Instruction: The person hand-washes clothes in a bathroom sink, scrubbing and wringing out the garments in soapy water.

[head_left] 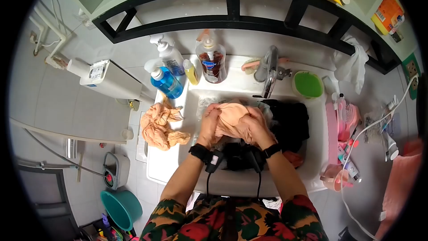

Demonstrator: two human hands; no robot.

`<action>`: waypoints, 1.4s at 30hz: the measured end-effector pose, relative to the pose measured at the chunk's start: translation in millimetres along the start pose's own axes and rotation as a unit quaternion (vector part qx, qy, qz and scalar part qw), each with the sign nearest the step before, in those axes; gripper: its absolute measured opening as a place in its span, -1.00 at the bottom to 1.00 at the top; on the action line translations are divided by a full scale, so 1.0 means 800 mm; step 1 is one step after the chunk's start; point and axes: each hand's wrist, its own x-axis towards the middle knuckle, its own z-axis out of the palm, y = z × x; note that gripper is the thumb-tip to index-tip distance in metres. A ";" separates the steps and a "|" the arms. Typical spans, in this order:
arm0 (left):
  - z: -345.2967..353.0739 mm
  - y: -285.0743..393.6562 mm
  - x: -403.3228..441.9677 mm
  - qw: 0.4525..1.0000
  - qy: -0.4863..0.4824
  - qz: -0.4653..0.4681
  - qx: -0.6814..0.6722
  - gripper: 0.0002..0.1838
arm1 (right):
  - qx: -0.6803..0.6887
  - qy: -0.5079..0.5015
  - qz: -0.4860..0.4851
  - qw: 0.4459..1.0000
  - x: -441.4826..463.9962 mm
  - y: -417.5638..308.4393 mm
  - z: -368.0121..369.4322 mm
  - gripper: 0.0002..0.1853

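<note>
Over the white sink (318, 151), a peach cloth (232, 115) is stretched between my two hands. My left hand (209, 124) grips its left side, and my right hand (258, 127) grips its right side. Black clothing (292, 122) lies in the basin, to the right of my hands and below them. A small reddish cloth (293, 159) shows at the basin's lower right. On the sink's left ledge rests a crumpled peach garment (161, 127), apart from my hands.
Behind the basin stand a blue soap bottle (167, 82), a white pump bottle (170, 58), a dark red soap bottle (211, 64) and the faucet (270, 71). A green soap dish (307, 85) is at the back right. A black-framed shelf (232, 5) hangs above.
</note>
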 end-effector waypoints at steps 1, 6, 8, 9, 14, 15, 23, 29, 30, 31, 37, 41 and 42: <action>0.002 0.006 -0.001 1.000 0.012 -0.015 0.023 -0.74 | -0.013 0.031 -0.011 0.999 -0.003 -0.002 -0.004 -0.82; 0.043 -0.036 -0.017 0.940 0.074 0.222 0.249 -0.82 | 0.230 0.193 -0.005 0.954 -0.011 0.003 0.045 -0.73; 0.069 -0.034 -0.039 0.890 0.084 0.270 0.358 -0.83 | 0.326 0.099 0.057 0.939 -0.014 0.027 0.039 -0.77; 0.077 -0.034 -0.047 0.837 0.088 0.289 0.456 -0.82 | 0.357 0.030 0.083 0.930 -0.010 0.059 0.029 -0.77; 0.060 -0.031 -0.020 0.776 0.106 0.255 0.566 -0.73 | 0.151 0.219 0.077 0.961 -0.045 -0.016 0.069 -0.71; 0.062 -0.032 -0.027 0.777 0.103 0.255 0.566 -0.73 | 0.141 0.229 0.091 0.959 -0.045 -0.017 0.069 -0.71; 0.034 -0.032 -0.009 0.798 0.101 0.239 0.543 -0.69 | 0.169 0.242 0.133 0.946 -0.040 -0.024 0.085 -0.79; 0.076 -0.034 -0.057 0.774 0.071 0.356 0.518 -0.72 | 0.344 -0.030 0.041 0.938 -0.022 0.022 0.022 -0.85; 0.060 -0.040 -0.046 0.767 0.052 0.301 0.564 -0.71 | 0.341 0.087 0.078 0.933 -0.030 -0.005 0.051 -0.83; 0.036 -0.049 -0.035 0.757 0.029 0.238 0.608 -0.70 | 0.332 0.204 0.113 0.914 -0.038 -0.032 0.080 -0.79; 0.049 -0.015 -0.029 0.804 0.111 0.229 0.537 -0.74 | 0.201 0.219 0.023 0.954 -0.040 -0.011 0.078 -0.83; 0.062 -0.041 -0.043 0.770 0.040 0.385 0.508 -0.86 | 0.407 0.021 0.091 0.909 -0.017 0.052 0.021 -0.72; 0.052 -0.038 -0.036 0.769 0.043 0.358 0.528 -0.83 | 0.434 0.066 0.104 0.893 -0.022 0.061 0.031 -0.65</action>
